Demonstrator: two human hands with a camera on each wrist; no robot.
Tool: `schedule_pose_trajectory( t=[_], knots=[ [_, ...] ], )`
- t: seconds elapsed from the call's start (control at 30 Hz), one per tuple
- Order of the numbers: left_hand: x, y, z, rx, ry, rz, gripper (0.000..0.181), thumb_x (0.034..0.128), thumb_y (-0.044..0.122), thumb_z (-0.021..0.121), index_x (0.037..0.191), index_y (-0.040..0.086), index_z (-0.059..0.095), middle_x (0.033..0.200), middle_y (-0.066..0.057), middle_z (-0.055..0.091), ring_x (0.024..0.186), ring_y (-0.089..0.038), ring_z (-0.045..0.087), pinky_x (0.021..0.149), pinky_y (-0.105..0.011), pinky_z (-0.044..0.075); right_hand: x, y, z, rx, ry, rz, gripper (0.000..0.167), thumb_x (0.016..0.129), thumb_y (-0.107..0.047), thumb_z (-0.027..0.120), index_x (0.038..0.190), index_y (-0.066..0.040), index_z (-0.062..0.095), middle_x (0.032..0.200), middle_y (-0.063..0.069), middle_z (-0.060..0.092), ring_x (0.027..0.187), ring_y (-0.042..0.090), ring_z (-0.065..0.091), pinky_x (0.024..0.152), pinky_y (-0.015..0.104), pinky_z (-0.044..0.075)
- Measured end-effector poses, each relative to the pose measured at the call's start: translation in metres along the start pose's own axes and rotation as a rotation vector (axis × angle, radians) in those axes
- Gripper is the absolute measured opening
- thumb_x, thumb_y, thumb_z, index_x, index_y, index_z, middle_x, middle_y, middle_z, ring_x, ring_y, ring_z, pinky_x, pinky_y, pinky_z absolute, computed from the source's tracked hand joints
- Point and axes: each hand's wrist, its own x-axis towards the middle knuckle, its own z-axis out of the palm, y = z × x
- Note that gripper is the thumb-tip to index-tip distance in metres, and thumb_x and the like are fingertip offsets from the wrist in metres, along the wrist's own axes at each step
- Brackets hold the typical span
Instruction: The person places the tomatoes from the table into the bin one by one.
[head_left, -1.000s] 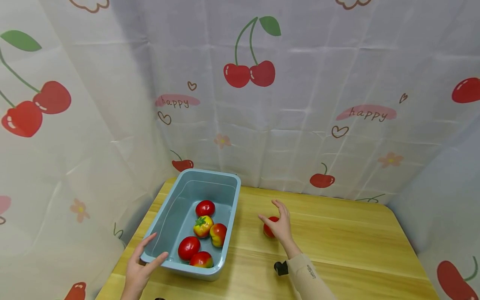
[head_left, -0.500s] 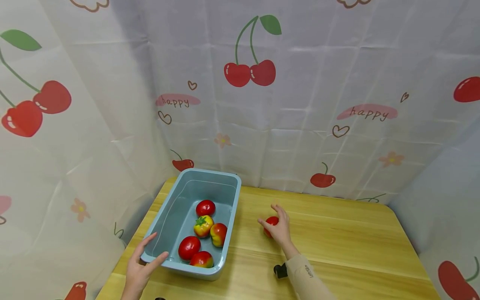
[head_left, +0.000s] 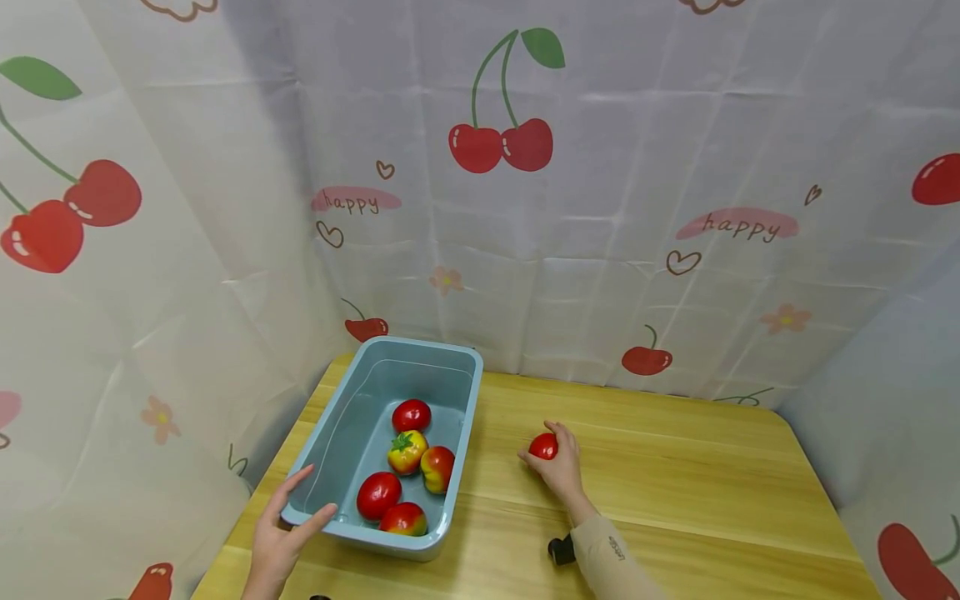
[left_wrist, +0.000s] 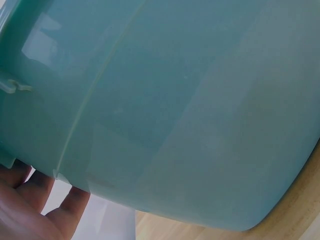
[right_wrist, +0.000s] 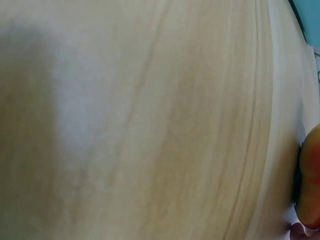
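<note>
My right hand (head_left: 561, 471) grips a round, shiny red fruit (head_left: 543, 446) on the table, thumb on its left and fingers on its far side. In the right wrist view the fruit (right_wrist: 311, 177), orange-red there, shows at the right edge with a fingertip (right_wrist: 298, 231) below it. My left hand (head_left: 276, 533) holds the near left corner of a blue-grey plastic bin (head_left: 471, 417). Its fingers (left_wrist: 75, 207) meet the bin's edge in the left wrist view. Inside the bin lie several red and yellow fruits, among them a yellow one (head_left: 407, 454) with a green leafy top.
The bin stands at the left of a wooden table (head_left: 675, 467). A curtain (head_left: 600, 208) printed with cherries hangs behind and at both sides. A small black object (head_left: 561, 550) shows beside the right sleeve (head_left: 611, 558).
My right hand has lowered slightly, and its thumb and fingers have closed in around the red fruit. The left hand and the bin stay where they were.
</note>
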Motion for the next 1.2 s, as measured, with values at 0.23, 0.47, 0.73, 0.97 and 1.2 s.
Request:
schedule_pose_trajectory(
  t=[0.23,0.47,0.73,0.97,1.2],
  knots=[
    [-0.001,0.001,-0.001,0.012,-0.005,-0.016,0.071,0.0776,0.022,0.079,0.139,0.015,0.043,0.149,-0.011,0.025,0.132,-0.032,0.024,0.085,-0.011,0.038,-0.001,0.000,0.001,-0.022,0.002,0.039,0.072,0.071,-0.019,0.082,0.133,-0.007,0.046,0.140,0.020,0.034,0.123,0.042,0.035,0.091,0.061,0.038],
    [-0.001,0.002,-0.001,0.006,-0.001,-0.011,0.071,0.0768,0.021,0.079,0.138,0.014,0.044,0.148,-0.010,0.027,0.132,-0.030,0.025,0.077,-0.003,0.034,0.000,-0.006,0.000,-0.004,-0.002,0.062,0.071,0.072,-0.017,0.081,0.133,-0.008,0.046,0.136,0.019,0.038,0.118,0.041,0.041,0.089,0.059,0.041],
    [-0.001,0.001,-0.001,-0.013,-0.003,-0.017,0.071,0.0767,0.019,0.079,0.138,0.014,0.044,0.149,-0.010,0.026,0.132,-0.029,0.024,0.077,-0.003,0.034,0.001,-0.020,-0.005,0.028,-0.018,0.060,0.070,0.073,-0.016,0.081,0.134,-0.010,0.046,0.134,0.019,0.040,0.117,0.041,0.043,0.089,0.058,0.042],
    [-0.001,0.002,-0.001,-0.010,-0.013,-0.003,0.070,0.0778,0.020,0.078,0.138,0.014,0.044,0.150,-0.011,0.025,0.133,-0.032,0.023,0.077,-0.002,0.034,0.002,-0.036,-0.009,0.028,-0.017,0.017,0.068,0.075,-0.015,0.079,0.134,-0.011,0.046,0.134,0.018,0.041,0.117,0.040,0.044,0.088,0.058,0.042],
    [-0.001,0.001,-0.001,-0.029,-0.011,-0.007,0.070,0.0773,0.019,0.079,0.139,0.014,0.044,0.150,-0.010,0.024,0.134,-0.032,0.022,0.077,-0.003,0.035,0.003,-0.049,-0.013,0.043,-0.018,-0.011,0.068,0.075,-0.014,0.080,0.134,-0.011,0.047,0.134,0.018,0.042,0.116,0.040,0.045,0.088,0.058,0.043]
  ],
)
